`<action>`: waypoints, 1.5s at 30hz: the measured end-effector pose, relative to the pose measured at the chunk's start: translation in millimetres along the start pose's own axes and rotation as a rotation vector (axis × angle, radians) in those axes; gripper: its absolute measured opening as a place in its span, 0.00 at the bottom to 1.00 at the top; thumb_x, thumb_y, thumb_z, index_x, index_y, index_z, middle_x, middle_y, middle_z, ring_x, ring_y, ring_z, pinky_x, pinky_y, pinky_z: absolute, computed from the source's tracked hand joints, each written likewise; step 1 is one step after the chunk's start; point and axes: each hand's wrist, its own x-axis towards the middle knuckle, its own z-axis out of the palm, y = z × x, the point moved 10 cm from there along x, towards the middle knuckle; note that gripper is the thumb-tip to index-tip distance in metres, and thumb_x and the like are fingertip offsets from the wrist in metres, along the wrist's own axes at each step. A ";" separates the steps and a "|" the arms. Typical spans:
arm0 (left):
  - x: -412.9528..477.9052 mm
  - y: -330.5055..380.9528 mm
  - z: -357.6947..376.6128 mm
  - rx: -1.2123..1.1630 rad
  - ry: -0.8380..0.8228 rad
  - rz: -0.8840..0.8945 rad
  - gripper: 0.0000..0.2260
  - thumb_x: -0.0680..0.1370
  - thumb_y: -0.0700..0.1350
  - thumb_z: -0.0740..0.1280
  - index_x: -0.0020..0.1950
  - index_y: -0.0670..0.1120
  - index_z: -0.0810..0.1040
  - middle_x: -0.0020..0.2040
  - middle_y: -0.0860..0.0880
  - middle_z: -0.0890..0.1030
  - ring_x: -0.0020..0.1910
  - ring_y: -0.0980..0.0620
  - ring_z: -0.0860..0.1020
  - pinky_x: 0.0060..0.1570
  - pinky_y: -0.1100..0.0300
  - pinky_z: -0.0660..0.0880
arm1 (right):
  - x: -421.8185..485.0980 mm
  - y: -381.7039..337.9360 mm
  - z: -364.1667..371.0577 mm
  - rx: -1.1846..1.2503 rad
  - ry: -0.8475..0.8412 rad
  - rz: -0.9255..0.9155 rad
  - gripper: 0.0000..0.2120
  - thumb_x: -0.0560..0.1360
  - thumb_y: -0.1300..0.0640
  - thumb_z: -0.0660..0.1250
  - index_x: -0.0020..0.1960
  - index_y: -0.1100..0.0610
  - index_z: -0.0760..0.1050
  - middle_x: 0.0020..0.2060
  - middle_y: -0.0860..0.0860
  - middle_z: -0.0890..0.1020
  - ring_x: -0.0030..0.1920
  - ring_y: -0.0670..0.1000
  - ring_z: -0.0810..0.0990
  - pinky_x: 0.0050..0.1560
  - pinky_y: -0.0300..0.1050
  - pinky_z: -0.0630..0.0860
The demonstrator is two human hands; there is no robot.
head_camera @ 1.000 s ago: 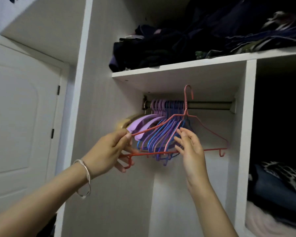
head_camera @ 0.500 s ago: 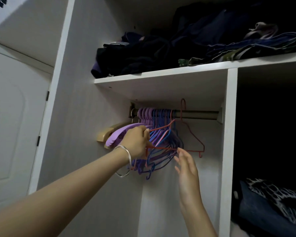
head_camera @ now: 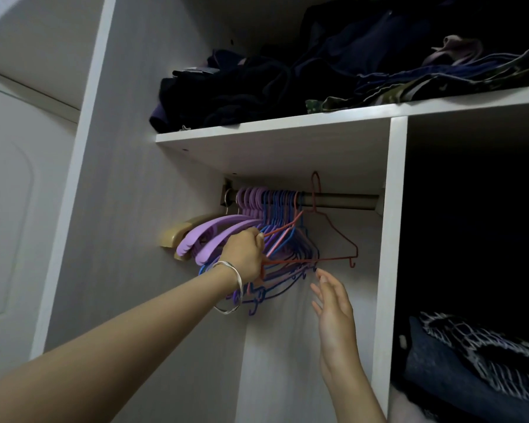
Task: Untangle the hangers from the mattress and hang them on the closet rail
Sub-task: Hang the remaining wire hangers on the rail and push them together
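Hanging step: L hand (head_camera: 244, 254) grip clamped on red wire hanger (head_camera: 338, 259), hook at closet rail (head_camera: 345, 200) beside purple/blue hangers (head_camera: 252, 203). R hand (head_camera: 333, 303) fingers apart, empty. Next: seat hook, let go w/o snagging.

Left arm stretched up and forward, left hand (head_camera: 245, 254) curled round red hanger (head_camera: 333, 259); right hand (head_camera: 333, 303) raised, fingers straight, slightly spread

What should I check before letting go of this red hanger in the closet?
1. Hook of red hanger seated on rail: cannot tell.
2. Grip of left hand on red hanger: ok, fingers curled round it.
3. The right hand free: ok, open below it.
4. Bare rail right of the hook: ok.
5. Hanger clear of the hanger bunch: not ok, left end lies among them.
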 end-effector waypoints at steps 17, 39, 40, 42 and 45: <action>-9.3 -13.0 39.9 -0.150 0.002 -0.079 0.14 0.79 0.37 0.56 0.34 0.47 0.62 0.35 0.46 0.72 0.42 0.50 0.72 0.36 0.57 0.68 | -1.4 0.6 -10.4 -0.021 0.007 -0.014 0.09 0.80 0.58 0.57 0.52 0.48 0.74 0.58 0.49 0.77 0.63 0.49 0.73 0.69 0.47 0.66; -128.1 -106.8 -39.3 -0.415 -0.225 -0.369 0.15 0.82 0.47 0.51 0.65 0.44 0.69 0.58 0.46 0.76 0.51 0.45 0.78 0.45 0.57 0.76 | -54.7 19.0 73.8 -0.075 -0.183 -0.020 0.11 0.80 0.58 0.57 0.60 0.54 0.72 0.51 0.42 0.76 0.51 0.36 0.74 0.54 0.30 0.69; -139.1 -113.8 -57.9 -0.413 -0.198 -0.366 0.16 0.82 0.48 0.51 0.65 0.45 0.69 0.59 0.47 0.77 0.51 0.46 0.78 0.46 0.57 0.76 | -62.6 22.1 87.9 -0.074 -0.203 -0.024 0.11 0.80 0.59 0.57 0.60 0.54 0.72 0.50 0.42 0.76 0.50 0.35 0.73 0.54 0.30 0.68; -163.5 -130.4 -100.2 -0.387 -0.127 -0.364 0.16 0.82 0.49 0.52 0.64 0.45 0.71 0.59 0.47 0.78 0.52 0.47 0.79 0.49 0.57 0.76 | -83.3 29.7 122.6 -0.073 -0.262 -0.021 0.10 0.79 0.59 0.58 0.59 0.54 0.72 0.50 0.40 0.76 0.50 0.33 0.73 0.57 0.32 0.68; -209.5 -163.7 -171.3 -0.322 -0.012 -0.389 0.15 0.81 0.51 0.53 0.63 0.47 0.72 0.58 0.50 0.79 0.53 0.49 0.80 0.51 0.57 0.77 | -129.7 43.5 189.2 -0.060 -0.395 0.004 0.11 0.79 0.59 0.59 0.60 0.54 0.72 0.51 0.40 0.76 0.47 0.27 0.73 0.52 0.23 0.68</action>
